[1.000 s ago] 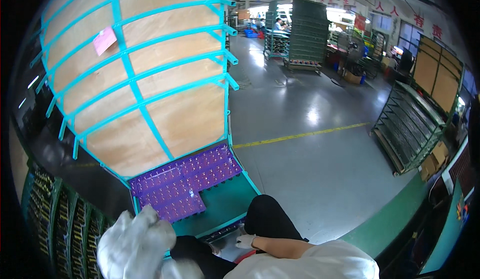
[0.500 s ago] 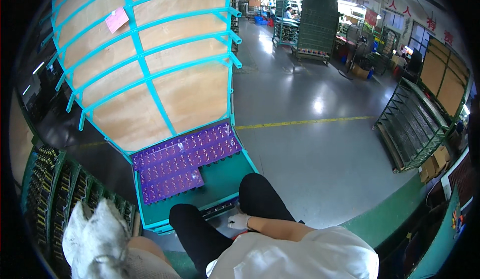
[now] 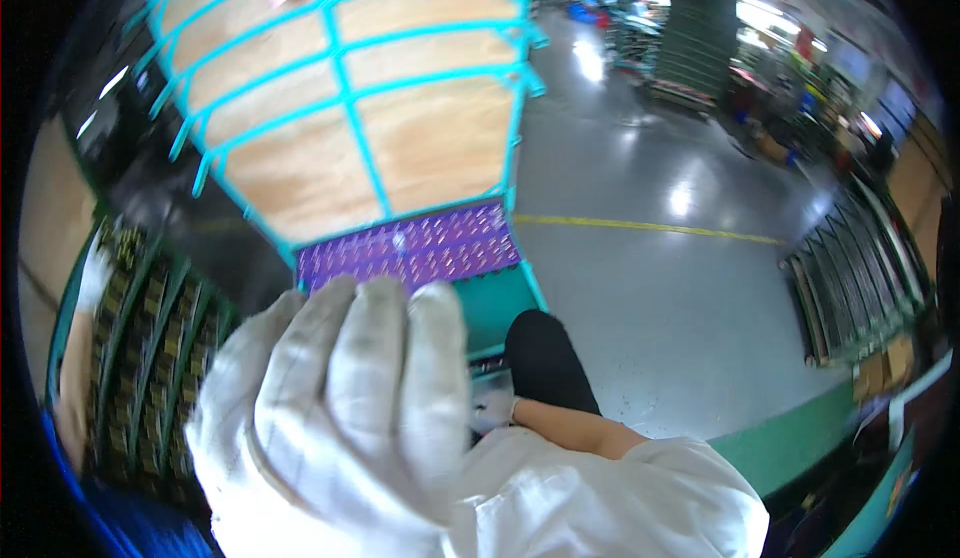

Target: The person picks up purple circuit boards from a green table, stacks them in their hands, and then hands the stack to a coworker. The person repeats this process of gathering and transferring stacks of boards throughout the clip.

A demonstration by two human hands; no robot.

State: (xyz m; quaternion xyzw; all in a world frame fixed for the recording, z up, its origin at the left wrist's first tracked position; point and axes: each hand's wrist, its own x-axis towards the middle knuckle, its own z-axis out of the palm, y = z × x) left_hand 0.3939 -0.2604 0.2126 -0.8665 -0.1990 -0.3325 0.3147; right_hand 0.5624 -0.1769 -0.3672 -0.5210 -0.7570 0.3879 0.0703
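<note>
My left hand (image 3: 340,388), in a white glove, is raised close to the camera. Its fingers stretch upward side by side, with nothing visible in them. Behind it, purple circuit board panels (image 3: 440,238) with small components lie on the green bed of a turquoise-framed cart (image 3: 538,288); the hand covers their near part. Low between my knees, my gloved right hand (image 3: 492,410) is at the cart's near edge, beside a pale, see-through-looking patch. Blur hides its fingers and whether it holds anything.
At the left, another person's gloved hand (image 3: 95,276) touches a green rack (image 3: 150,338) of small dark parts. Plywood panels (image 3: 440,143) in turquoise framing rise behind the boards. A green metal trolley (image 3: 860,268) stands at the right, beside cardboard boxes (image 3: 885,368).
My left hand has risen from the lower left to the centre, now covering part of the boards. The view has shifted, and another person's hand has appeared at the left rack.
</note>
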